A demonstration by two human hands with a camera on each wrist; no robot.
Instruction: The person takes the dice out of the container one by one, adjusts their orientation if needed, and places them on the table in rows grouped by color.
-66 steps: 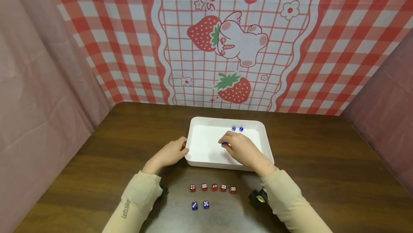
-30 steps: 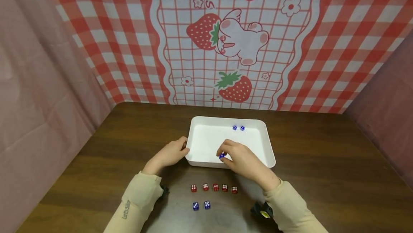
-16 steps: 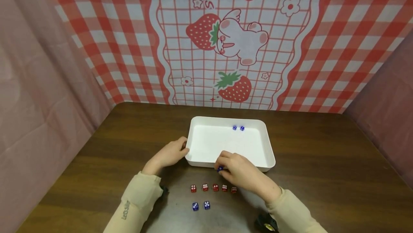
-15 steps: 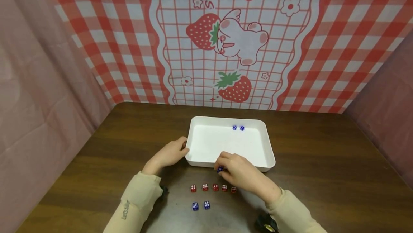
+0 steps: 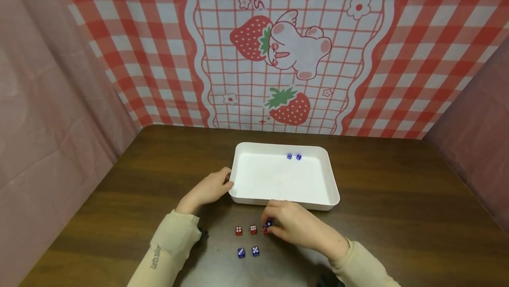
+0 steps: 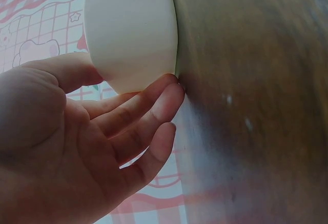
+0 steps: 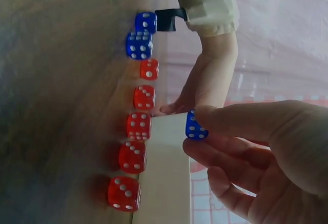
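Observation:
My right hand (image 5: 296, 223) pinches a blue die (image 7: 196, 124) between thumb and fingertips, raised above the table. Below it lies a row of several red dice (image 7: 139, 126); in the head view the hand hides the right end of that row. Two more blue dice (image 5: 248, 252) lie nearer the front edge. Beyond the row stands a shallow white tray (image 5: 243, 199), with two blue dice (image 5: 294, 156) inside near its back wall. At the tray's left end my left hand (image 5: 207, 191) holds it, thumb near the rim and fingers low against the outside wall.
The dark wooden table (image 5: 397, 198) extends to both sides of the tray. A red-and-white strawberry cloth (image 5: 159, 48) hangs behind it, and pink curtains (image 5: 51, 123) close off the sides. Dark wrist gear (image 5: 203, 235) shows beside the left sleeve.
Pinching the blue die, my right hand has come from over the tray, across its front rim, to above the red row. My left hand and the tray have stayed put.

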